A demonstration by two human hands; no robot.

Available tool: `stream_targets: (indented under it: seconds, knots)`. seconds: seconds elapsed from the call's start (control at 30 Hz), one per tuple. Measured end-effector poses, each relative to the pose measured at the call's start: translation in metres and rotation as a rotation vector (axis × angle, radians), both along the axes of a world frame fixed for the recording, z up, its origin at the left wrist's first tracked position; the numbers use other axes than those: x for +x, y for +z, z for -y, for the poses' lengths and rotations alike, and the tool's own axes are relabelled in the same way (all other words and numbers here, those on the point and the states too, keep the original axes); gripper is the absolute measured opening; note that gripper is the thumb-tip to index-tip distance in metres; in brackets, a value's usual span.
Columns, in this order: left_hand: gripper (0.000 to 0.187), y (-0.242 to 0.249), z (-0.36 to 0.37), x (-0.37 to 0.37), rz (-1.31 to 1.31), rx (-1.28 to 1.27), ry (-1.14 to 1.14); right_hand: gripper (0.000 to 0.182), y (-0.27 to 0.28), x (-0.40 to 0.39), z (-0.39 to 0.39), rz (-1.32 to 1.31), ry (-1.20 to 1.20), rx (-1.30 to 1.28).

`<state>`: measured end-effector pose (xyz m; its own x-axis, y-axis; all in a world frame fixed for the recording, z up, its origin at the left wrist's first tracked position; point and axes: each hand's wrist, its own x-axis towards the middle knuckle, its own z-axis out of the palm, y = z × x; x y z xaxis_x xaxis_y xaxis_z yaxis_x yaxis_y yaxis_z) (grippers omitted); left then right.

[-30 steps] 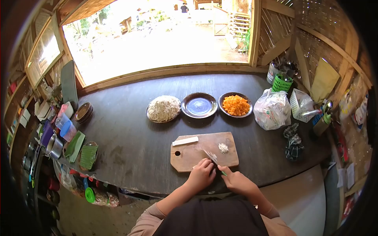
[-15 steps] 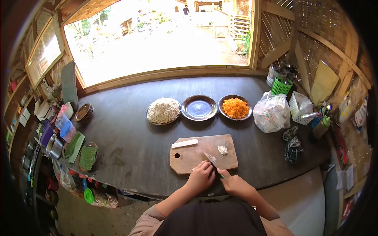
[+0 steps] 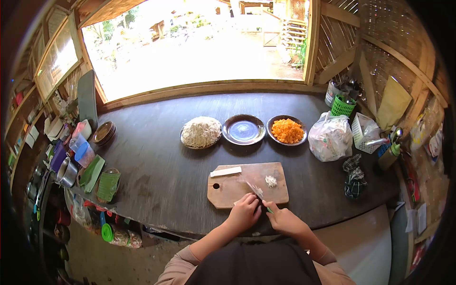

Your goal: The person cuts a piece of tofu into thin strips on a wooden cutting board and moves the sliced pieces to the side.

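My right hand (image 3: pixel 284 220) grips the green handle of a knife (image 3: pixel 257 191), its blade slanting up and left over the wooden cutting board (image 3: pixel 247 166). Beside the blade, my left hand (image 3: pixel 244 212) has curled fingers pressed on a pale piece at the board's near edge, mostly hidden beneath them. A white block-like strip (image 3: pixel 226 172) lies at the board's upper left. On the right side of the board sits a small heap of white shreds (image 3: pixel 270 181).
Behind the board stand a dish of white shreds (image 3: pixel 201 132), a dark plate (image 3: pixel 243 129) and a dish of diced orange food (image 3: pixel 287 130). A plastic bag (image 3: pixel 331 137) and a dark cloth (image 3: pixel 354 178) are at right. Banana leaf pieces (image 3: pixel 108 186) and a metal pot (image 3: pixel 67 173) sit left.
The view has shifted slightly, so the board and dishes appear a little further right. Both hands stay at the board's near edge, with only a small shift of the knife between them.
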<state>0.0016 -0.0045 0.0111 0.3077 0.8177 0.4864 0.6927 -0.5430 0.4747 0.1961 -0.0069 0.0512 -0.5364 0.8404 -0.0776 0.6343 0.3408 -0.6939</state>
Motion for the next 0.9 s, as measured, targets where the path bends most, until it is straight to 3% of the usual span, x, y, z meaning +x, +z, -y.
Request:
stream_targets:
  seconds: [0.2, 0.3, 0.4, 0.47, 0.73, 0.8, 0.9]
  knots:
    - [0.021, 0.0, -0.002, 0.0, -0.002, -0.018, -0.006, 0.043, -0.009, -0.003, -0.018, -0.143, 0.03, 0.103]
    - [0.022, -0.003, -0.002, -0.001, -0.001, -0.005, 0.0, 0.044, 0.026, 0.012, -0.001, 0.008, 0.035, -0.068]
    - [0.021, -0.002, 0.0, 0.0, 0.009, -0.011, -0.008, 0.044, 0.025, 0.015, 0.005, 0.107, -0.012, -0.187]
    - [0.02, -0.001, 0.0, 0.0, 0.008, -0.001, 0.008, 0.039, -0.001, 0.005, 0.001, -0.068, -0.031, -0.028]
    - [0.021, -0.003, -0.001, 0.0, 0.004, -0.005, -0.003, 0.039, -0.003, 0.006, -0.009, -0.17, 0.032, 0.092]
    - [0.021, -0.003, -0.002, -0.002, 0.001, 0.016, -0.001, 0.04, 0.023, 0.013, 0.005, 0.045, -0.004, -0.109]
    - [0.022, -0.002, 0.0, -0.001, 0.018, -0.002, -0.009, 0.04, 0.025, 0.011, 0.009, 0.061, -0.028, -0.126]
